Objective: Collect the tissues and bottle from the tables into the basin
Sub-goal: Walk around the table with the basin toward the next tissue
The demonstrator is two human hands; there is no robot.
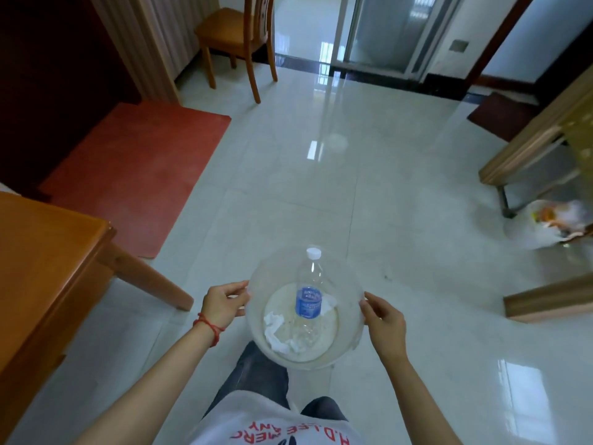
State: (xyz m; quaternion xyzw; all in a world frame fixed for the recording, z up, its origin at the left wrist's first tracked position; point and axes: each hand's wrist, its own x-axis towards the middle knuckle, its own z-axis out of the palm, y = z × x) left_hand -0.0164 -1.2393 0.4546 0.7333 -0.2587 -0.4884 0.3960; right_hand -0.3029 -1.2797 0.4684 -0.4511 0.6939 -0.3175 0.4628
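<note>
I carry a clear round basin [348,332] in front of me over the tiled floor. My left hand [223,303] grips its left rim and my right hand [383,319] grips its right rim. A clear plastic bottle [309,297] with a blue label and white cap lies inside, cap pointing away from me. Crumpled white tissues [276,332] rest on the basin's bottom, to the left of and under the bottle, with another tissue piece [330,304] to its right.
An orange wooden table [45,258] stands close at the left, its leg slanting toward me. A red mat [134,175] and a wooden chair [237,40] lie beyond. At the right stand a light wooden table [539,142] and a white bag of rubbish [545,226].
</note>
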